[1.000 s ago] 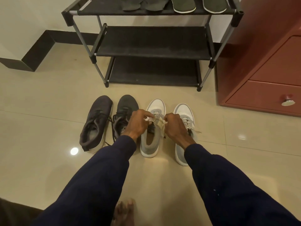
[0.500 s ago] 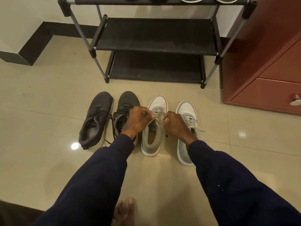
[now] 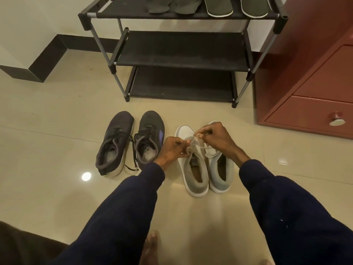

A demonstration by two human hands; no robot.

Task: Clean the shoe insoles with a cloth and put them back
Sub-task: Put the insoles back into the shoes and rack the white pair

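Observation:
Two pairs of shoes stand on the tiled floor. The dark pair is on the left: one shoe (image 3: 114, 144) and its mate (image 3: 150, 138). The grey-and-white pair is on the right: one shoe (image 3: 193, 169) and another (image 3: 221, 173) pressed against it. My left hand (image 3: 172, 148) pinches a white lace (image 3: 193, 144) of the left grey shoe. My right hand (image 3: 215, 138) pinches the other end of the lace above the toe. Several insoles lie on the rack's top shelf: dark grey ones (image 3: 172, 5) and green white-edged ones (image 3: 219, 6). No cloth is in view.
A black three-shelf rack (image 3: 181, 48) stands behind the shoes against the wall. A red-brown drawer cabinet (image 3: 313, 88) with a metal knob (image 3: 337, 120) is at the right. My bare foot (image 3: 150, 247) shows at the bottom, and a dark skirting step (image 3: 44, 64) sits far left.
The grey pair now stands closer together and nearer to me. My right hand has risen toward the toe, pulling the lace up. The view tilted up, showing more of the insoles.

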